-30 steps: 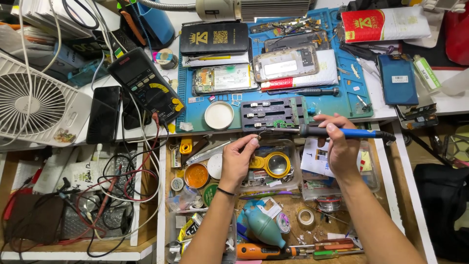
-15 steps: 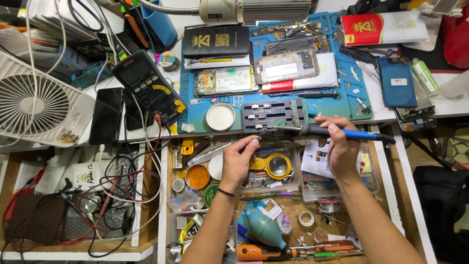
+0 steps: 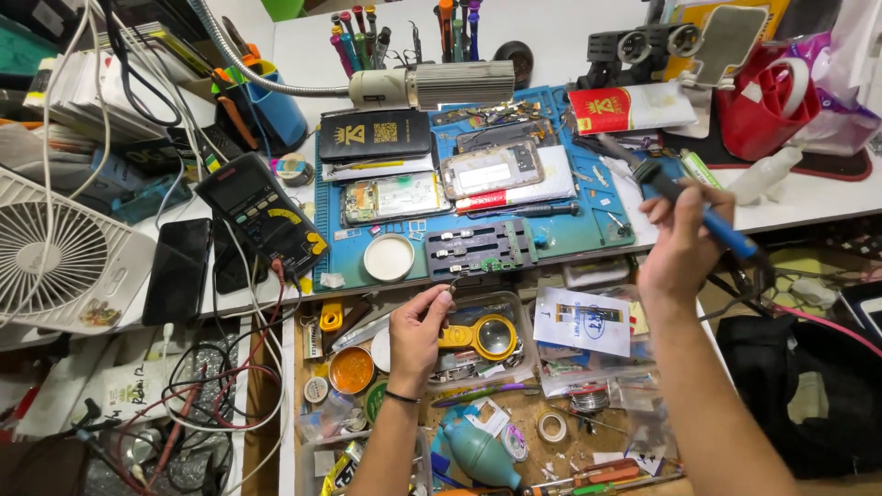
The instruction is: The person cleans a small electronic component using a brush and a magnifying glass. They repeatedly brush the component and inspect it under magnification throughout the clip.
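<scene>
Right hand [image 3: 684, 243] with gripped soldering iron [image 3: 698, 207] now raised off holder [image 3: 480, 249]; left hand [image 3: 418, 331] pinching wire.

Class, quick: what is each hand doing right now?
Left hand: fingers pinched shut at the grey circuit-board holder; what they hold cannot be told.
Right hand: closed on the blue-handled soldering iron.

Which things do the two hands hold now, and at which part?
The right hand grips a blue-handled soldering iron around its handle. The left hand pinches something thin at its fingertips; too small to identify.
</scene>
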